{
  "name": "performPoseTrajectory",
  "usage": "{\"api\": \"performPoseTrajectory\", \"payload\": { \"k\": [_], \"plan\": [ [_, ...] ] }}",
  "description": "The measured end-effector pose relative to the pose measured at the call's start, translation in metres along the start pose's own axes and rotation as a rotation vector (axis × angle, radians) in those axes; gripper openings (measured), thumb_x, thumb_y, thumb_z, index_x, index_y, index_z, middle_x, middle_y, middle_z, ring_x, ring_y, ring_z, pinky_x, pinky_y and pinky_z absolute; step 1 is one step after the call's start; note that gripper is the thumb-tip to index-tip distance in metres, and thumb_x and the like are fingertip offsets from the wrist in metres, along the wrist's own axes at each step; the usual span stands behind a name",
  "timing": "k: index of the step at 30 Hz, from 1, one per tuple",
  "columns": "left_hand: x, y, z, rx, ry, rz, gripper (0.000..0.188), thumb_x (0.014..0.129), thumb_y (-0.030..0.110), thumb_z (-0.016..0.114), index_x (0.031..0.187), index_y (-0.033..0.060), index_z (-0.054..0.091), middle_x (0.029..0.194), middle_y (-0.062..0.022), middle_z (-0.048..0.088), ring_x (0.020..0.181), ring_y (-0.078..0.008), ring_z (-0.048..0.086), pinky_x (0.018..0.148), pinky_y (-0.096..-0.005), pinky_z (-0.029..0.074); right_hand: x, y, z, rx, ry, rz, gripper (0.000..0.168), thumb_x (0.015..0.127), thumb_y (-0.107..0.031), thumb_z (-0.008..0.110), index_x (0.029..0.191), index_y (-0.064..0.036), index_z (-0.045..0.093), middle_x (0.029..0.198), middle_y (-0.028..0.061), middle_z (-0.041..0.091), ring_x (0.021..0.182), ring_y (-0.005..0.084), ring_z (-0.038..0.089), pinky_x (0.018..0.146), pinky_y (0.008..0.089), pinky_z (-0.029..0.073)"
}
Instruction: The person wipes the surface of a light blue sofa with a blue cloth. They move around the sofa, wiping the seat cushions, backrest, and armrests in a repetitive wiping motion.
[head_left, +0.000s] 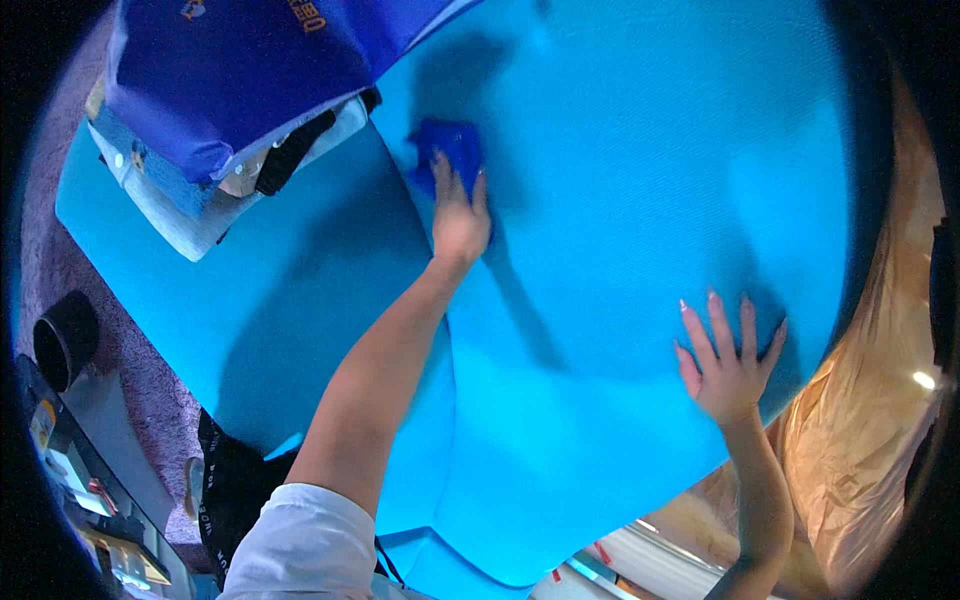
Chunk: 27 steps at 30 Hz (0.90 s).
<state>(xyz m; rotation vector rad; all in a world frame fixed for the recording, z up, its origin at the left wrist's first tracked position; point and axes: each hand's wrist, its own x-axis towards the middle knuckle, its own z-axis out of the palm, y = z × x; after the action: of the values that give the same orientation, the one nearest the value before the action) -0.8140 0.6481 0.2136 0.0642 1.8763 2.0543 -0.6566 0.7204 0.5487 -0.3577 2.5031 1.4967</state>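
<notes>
My left hand (461, 221) presses a crumpled dark blue cloth (448, 142) against the turquoise upholstery of what looks like a sofa (600, 187). The cloth lies just right of the dark seam between two upholstered sections. Farther right, my right hand (729, 371) rests palm down on the same turquoise fabric, fingers spread and holding nothing. Shadows of arm and hand fall across the fabric.
A dark blue bag (247, 67) with printed writing sits at upper left, over folded clothes (184, 232). A purple carpet (124, 300), a black bin-like container (66, 337) and a cluttered dark table (97, 457) lie left. Gold-brown curtain-like fabric (840, 427) hangs at right.
</notes>
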Motion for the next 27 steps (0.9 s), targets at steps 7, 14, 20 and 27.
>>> {"api": "performPoseTrajectory", "payload": {
  "k": [7,14,20,27],
  "plan": [
    [-0.005,0.087,0.012,0.121,0.059,0.324,0.063,0.095,0.037,0.043,0.144,0.0026,0.024,0.154,-0.0157,0.005,0.14,-0.0411,0.004,0.108,-0.0628,0.003,-0.009,-0.008,0.011,-0.049,-0.052,-0.097,0.036,0.09,-0.045,0.048,0.124,-0.04,0.055,0.14,-0.01,0.043,0.133,0.0214,0.034,0.107,0.0619,0.015],
    [0.04,-0.06,0.024,-0.133,0.215,-0.001,0.07,0.096,0.044,0.038,0.146,0.0008,0.015,0.15,-0.0229,0.018,0.139,-0.037,0.016,0.114,-0.0399,0.013,-0.007,-0.014,0.012,0.004,-0.017,-0.065,0.031,0.091,-0.036,0.046,0.12,-0.041,0.058,0.139,-0.0111,0.044,0.132,0.0204,0.037,0.108,0.0615,0.016],
    [0.004,-0.17,-0.001,-0.342,0.012,-0.518,0.075,0.096,0.051,0.035,0.143,-0.0052,0.02,0.143,-0.0257,0.032,0.135,-0.0394,0.025,0.112,-0.0418,0.016,0.002,-0.014,0.011,0.023,0.003,-0.08,0.033,0.093,-0.033,0.043,0.121,-0.038,0.058,0.14,-0.0098,0.044,0.132,0.0208,0.037,0.108,0.0597,0.02],
    [-0.065,0.021,0.034,0.032,0.037,0.324,0.065,0.092,0.027,0.05,0.143,-0.0033,0.023,0.15,-0.0206,0.021,0.14,-0.0401,0.013,0.111,-0.0546,0.007,-0.001,-0.017,0.006,0.197,-0.126,-0.295,0.038,0.088,-0.034,0.054,0.126,-0.027,0.057,0.139,-0.0024,0.046,0.13,0.0189,0.039,0.109,0.0521,0.026]
  ]
}}
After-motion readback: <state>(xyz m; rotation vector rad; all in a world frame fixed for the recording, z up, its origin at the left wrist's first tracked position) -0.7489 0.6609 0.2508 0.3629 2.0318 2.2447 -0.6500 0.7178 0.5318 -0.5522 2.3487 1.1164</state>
